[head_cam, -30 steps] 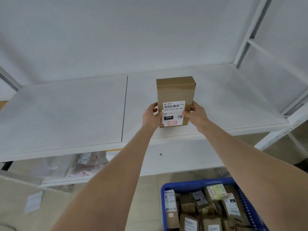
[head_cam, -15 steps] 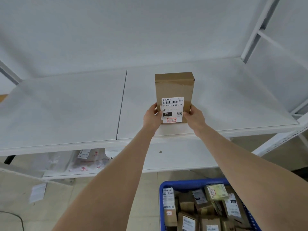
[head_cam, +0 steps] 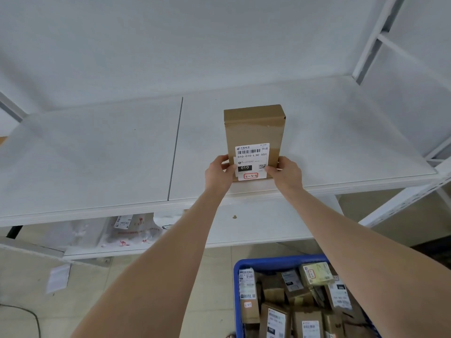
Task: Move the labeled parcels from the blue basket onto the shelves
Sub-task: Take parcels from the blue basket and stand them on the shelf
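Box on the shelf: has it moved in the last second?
No. The box stands just right of the seam, near the front edge of the shelf, as before; only the camera shifted.

The parcel is plain brown cardboard, matt and slightly fibrous, with a white paper label stuck flat on its face. The shelf beneath it is smooth, matt white board on a white-painted metal frame. The basket is glossy blue plastic. The bags on the lower shelf are thin translucent plastic film. The floor is smooth pale tile.
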`<state>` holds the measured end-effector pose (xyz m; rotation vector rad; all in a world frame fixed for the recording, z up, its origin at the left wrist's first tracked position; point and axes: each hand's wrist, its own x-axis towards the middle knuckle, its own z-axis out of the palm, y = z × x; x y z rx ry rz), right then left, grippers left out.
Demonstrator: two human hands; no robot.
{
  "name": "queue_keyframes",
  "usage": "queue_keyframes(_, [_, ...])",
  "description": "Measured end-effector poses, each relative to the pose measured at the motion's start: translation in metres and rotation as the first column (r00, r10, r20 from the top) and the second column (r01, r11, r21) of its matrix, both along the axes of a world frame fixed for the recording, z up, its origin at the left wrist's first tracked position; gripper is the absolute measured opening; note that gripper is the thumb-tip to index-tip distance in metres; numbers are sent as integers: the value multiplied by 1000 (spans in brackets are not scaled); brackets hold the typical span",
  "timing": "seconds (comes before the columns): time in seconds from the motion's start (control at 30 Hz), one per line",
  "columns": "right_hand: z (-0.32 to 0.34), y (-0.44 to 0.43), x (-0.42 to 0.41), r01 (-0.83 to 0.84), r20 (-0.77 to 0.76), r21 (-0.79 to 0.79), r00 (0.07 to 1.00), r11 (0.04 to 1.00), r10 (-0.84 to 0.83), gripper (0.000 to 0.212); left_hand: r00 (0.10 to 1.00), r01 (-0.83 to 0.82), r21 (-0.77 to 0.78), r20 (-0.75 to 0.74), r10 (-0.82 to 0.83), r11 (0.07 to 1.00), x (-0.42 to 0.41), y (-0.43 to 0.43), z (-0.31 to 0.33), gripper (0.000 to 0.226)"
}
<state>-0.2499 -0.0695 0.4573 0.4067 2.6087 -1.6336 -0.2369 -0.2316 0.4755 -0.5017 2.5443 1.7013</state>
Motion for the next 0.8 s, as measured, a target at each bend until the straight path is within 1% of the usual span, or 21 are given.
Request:
queue_keyframes(0.17, [0, -1, 16, 9, -8, 20, 1000, 1000, -9, 32, 1000, -5, -20, -10, 4, 1000, 14, -1, -1, 30])
queue_keyframes(0.37, [1, -7, 22, -41, 24, 146, 999, 988, 38, 30, 1000, -12, -80, -20, 11, 997, 23, 5, -1, 33])
queue_keyframes(0.5, [0, -14, 27, -13, 12, 141, 1000, 990, 11, 34, 1000, -3, -97, -13, 2, 995, 27, 9, -1, 33])
queue_keyframes(0.63, [-3, -17, 29, -13, 22, 168, 1000, 986, 9, 31, 999, -27, -83, -24, 25, 996, 28, 12, -2, 32])
queue_keyframes(0.8, [-5, -16, 26, -7, 31, 199, 1000, 980, 0, 28, 1000, -20, -122, -16, 18, 992, 25, 11, -3, 28])
